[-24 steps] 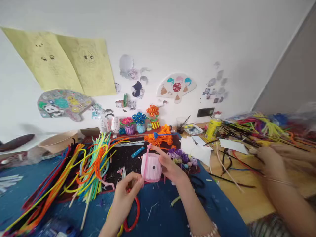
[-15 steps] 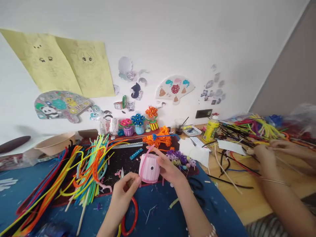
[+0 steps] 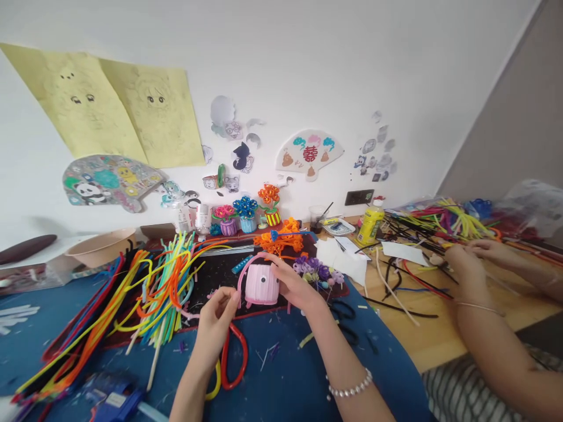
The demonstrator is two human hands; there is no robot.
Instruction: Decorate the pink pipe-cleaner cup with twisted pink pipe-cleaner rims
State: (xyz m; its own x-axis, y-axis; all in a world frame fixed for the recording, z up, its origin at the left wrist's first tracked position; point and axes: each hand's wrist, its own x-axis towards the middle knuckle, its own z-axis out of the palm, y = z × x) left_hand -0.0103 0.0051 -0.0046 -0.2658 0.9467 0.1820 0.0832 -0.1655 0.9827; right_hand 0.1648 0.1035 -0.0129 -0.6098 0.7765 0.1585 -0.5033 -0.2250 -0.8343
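My right hand [image 3: 295,285] grips the right side of a small pink pot [image 3: 259,291] made of pipe cleaners, with a black dot eye on its front. A pink pipe cleaner [image 3: 244,266] arches from the top of the pot down its left side. Thumb and fingertips of my left hand [image 3: 221,310] pinch the lower end of this pipe cleaner. Under my left hand lie scissors with red and yellow handles [image 3: 234,366]. Black-handled scissors [image 3: 345,316] rest right of the pot, partly behind my right forearm.
Bundles of coloured pipe cleaners [image 3: 171,293] spread at left, near a blue glue gun [image 3: 115,405]. Pipe-cleaner flower pots [image 3: 247,220] stand along the wall. Purple flowers [image 3: 319,271] and a yellow bottle [image 3: 372,223] sit to the right. A co-worker's hands [image 3: 475,253] work at far right.
The pot has turned, and the pipe cleaner now bows out to its left instead of crossing its front. My left hand has moved slightly left and up, keeping its pinch.
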